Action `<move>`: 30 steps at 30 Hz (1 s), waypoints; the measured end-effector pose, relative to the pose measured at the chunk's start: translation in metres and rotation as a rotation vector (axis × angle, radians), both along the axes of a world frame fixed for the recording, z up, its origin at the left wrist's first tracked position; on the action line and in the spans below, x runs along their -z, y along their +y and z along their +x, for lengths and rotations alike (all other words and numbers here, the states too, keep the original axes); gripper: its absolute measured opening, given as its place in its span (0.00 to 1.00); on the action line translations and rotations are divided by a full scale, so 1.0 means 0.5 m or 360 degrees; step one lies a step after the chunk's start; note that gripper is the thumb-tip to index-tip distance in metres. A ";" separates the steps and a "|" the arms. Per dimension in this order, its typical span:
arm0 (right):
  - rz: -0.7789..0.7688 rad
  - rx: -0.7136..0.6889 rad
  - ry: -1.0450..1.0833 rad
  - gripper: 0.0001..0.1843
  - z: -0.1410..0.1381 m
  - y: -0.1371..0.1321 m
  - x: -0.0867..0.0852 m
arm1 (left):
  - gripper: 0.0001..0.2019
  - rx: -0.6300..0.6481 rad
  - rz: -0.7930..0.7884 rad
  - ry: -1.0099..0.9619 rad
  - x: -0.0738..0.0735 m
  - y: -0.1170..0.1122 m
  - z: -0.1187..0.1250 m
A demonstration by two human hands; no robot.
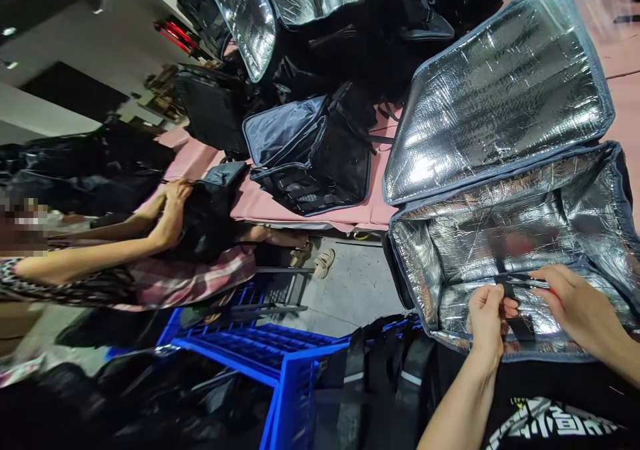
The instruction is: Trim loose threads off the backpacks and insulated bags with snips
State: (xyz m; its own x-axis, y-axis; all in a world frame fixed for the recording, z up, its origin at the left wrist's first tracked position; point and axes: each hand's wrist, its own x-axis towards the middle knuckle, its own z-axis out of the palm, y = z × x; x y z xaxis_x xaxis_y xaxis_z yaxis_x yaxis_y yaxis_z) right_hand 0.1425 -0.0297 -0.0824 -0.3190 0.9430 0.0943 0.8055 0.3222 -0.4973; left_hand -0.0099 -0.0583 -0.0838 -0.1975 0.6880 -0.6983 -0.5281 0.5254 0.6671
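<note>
An open insulated bag (500,230) with silver foil lining and grey-blue trim lies in front of me, its lid (500,97) flipped up. My left hand (487,317) pinches a black strap (517,317) at the bag's near rim. My right hand (575,307) is closed on small scissors with a red handle (530,281), their blades at the strap.
More black and grey bags (313,150) are piled on a pink table (260,203). A blue plastic crate (280,357) stands at lower centre with black bags beside it. At left another person's hands (173,213) handle a black bag.
</note>
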 end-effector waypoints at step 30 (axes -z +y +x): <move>-0.1113 -0.0339 0.0706 0.10 -0.017 -0.008 -0.039 | 0.06 -0.0087 0.0252 -0.0193 0.005 -0.018 -0.010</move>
State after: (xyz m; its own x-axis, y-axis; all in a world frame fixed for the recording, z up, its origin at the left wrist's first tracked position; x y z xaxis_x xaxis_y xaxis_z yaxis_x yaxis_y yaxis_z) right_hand 0.1337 -0.0338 -0.0630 -0.5671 0.7551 -0.3290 0.4465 -0.0538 -0.8932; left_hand -0.0151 -0.0672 -0.0865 -0.1585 0.7818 -0.6031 -0.6344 0.3874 0.6689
